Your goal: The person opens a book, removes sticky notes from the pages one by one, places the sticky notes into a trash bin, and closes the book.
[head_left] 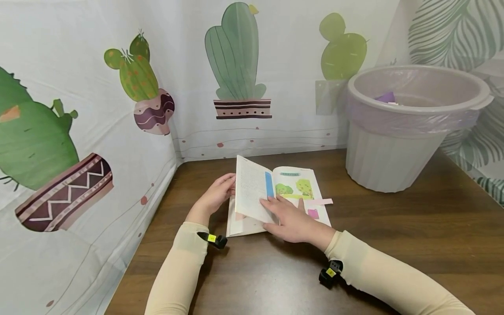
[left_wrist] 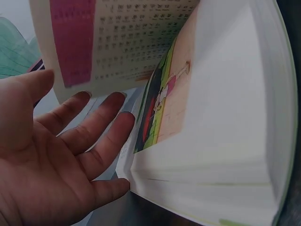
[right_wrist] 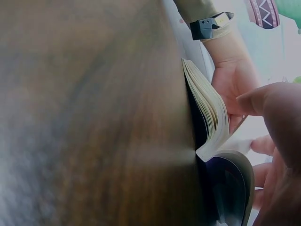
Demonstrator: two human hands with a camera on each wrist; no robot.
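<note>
An open book [head_left: 252, 188] lies on the table, with one page standing raised at an angle. Printed text and a blue band cover that page, while the right-hand page [head_left: 315, 179] carries pictures of trees. My left hand [head_left: 216, 192] is at the outer edge of the raised page; the left wrist view shows its fingers [left_wrist: 101, 120] spread and loosely extended beside the paper. Across the book, my right hand [head_left: 293, 218] rests with extended fingers near the inner fold. The page block [right_wrist: 209, 101] shows edge-on in the right wrist view.
A pale strip [head_left: 326, 201] sticks out past the book's right side. At the back right stands a grey bin [head_left: 393, 153] with a purplish liner and something purple [head_left: 386, 97] inside. A cactus-print cloth [head_left: 291, 127] hangs behind and left of the wooden table [head_left: 252, 280].
</note>
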